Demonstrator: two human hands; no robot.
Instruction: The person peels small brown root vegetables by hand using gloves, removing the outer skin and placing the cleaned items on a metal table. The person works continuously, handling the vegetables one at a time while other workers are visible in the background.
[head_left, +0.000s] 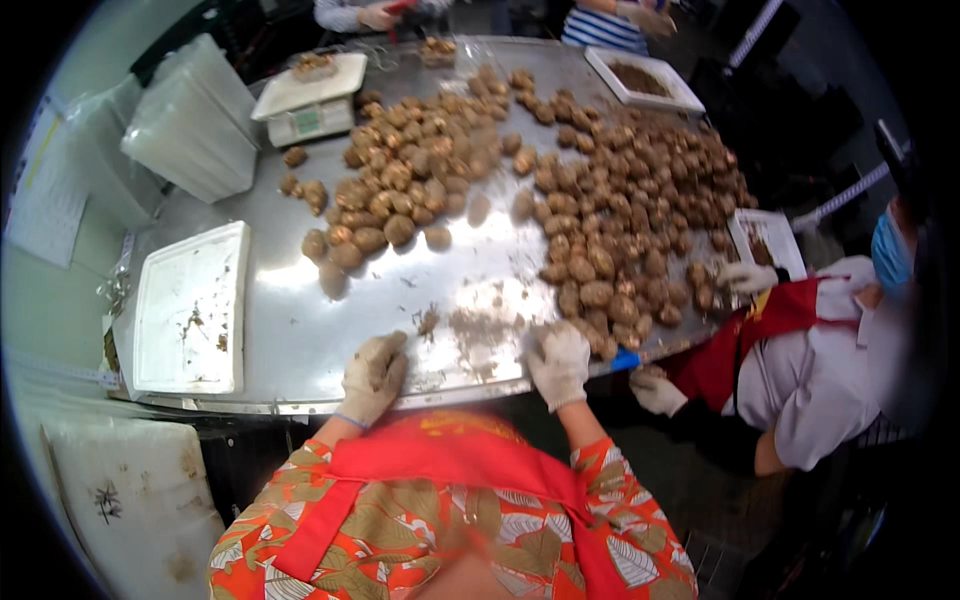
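Note:
My left hand (375, 377), in a soiled off-white work glove, rests at the front edge of the metal table (300, 360). Its fingers are curled, and whether they hold anything is hidden. Just beyond it lies a small clump of dirt and root scraps (428, 321). My right hand (562, 364), gloved too, is by the near end of a large heap of brown taro corms (600, 255). A blurred greyish patch shows at its fingertips; I cannot tell what it is. Loose soil (480, 334) lies between both hands.
A second heap of taro corms (397, 180) lies ahead, left of centre. Around it are a white foam tray (161, 322), a weighing scale (311, 120) and stacked clear plastic containers (195, 127). A co-worker (802, 352) with gloved hands stands right; others work opposite. A foam tray (686, 96) holds soil.

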